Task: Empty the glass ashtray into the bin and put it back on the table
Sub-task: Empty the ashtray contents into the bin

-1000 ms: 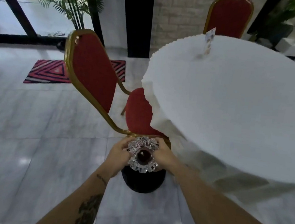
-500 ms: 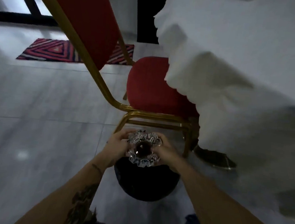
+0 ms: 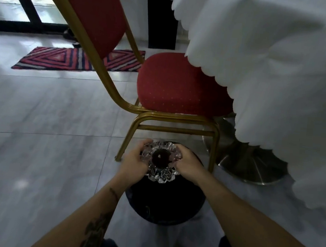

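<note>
Because my hands cover its two sides, I see only the near and far rim of the glass ashtray (image 3: 161,160), and its dark centre does not tell me what lies inside. Most of the black bin (image 3: 164,203) is behind my forearms, and its inside is too dark to read. My left hand (image 3: 134,162) and my right hand (image 3: 187,163) are both curled closed on the ashtray's scalloped rim, one on each side, holding it just above the far edge of the bin. Just beyond my fingers stand the gold legs of the red chair (image 3: 180,89). At right the white tablecloth (image 3: 269,73) hangs low over the table's metal base (image 3: 252,165). To the left the grey tiled floor (image 3: 50,134) is open.
</note>
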Available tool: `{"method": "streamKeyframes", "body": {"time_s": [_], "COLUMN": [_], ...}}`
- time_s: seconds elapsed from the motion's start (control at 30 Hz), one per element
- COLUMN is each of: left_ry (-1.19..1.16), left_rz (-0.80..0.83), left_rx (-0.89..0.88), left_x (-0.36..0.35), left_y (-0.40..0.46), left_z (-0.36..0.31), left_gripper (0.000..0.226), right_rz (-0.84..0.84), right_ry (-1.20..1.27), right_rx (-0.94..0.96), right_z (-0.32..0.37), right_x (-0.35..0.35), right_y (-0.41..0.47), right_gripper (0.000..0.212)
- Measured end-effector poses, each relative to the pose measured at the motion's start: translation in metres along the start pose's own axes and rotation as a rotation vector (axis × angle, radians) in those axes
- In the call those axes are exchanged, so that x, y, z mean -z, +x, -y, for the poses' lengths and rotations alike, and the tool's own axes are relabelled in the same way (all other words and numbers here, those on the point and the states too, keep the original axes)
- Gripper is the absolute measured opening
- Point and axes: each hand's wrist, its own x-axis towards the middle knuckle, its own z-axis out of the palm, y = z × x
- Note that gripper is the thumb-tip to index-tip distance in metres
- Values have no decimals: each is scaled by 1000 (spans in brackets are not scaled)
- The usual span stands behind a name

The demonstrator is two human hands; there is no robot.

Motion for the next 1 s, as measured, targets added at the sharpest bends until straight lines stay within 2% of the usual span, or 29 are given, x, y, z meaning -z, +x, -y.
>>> {"method": "streamKeyframes", "body": {"time_s": [0.07,0.27,0.4,0.5,0.63,0.8,1.0], "left_ry": [68,115,272,307,368,601,817], "left_rz": [-6,-11,-8,8,-5,-18,-16], "left_rx": [-70,-187,-374,-483,-541,-697,-822], "left_x": [0,-7,-8,-7,-7,-4,1], "left_y": [5,8,3,3,3,-2,-6], "left_z": [-2,-8,-10,-12,-12,-3,3], "left_gripper": [57,44,45,43,39,47,41], "right_rz": [-34,-230,-305,-322,-311,-267,-216], "right_ry": [-47,-244,-414,-464,-504,-713,-853], "right_rx": [68,442,651,701,724,788,859], "right_z": [-1,-2,-7,-11,-14,-9,-19], "right_x": [2,-1,2,4,8,13,13], "right_y": [2,-22,-31,-31,-29,-31,-26], "right_gripper": [63,59,52,57,58,55,67]}}
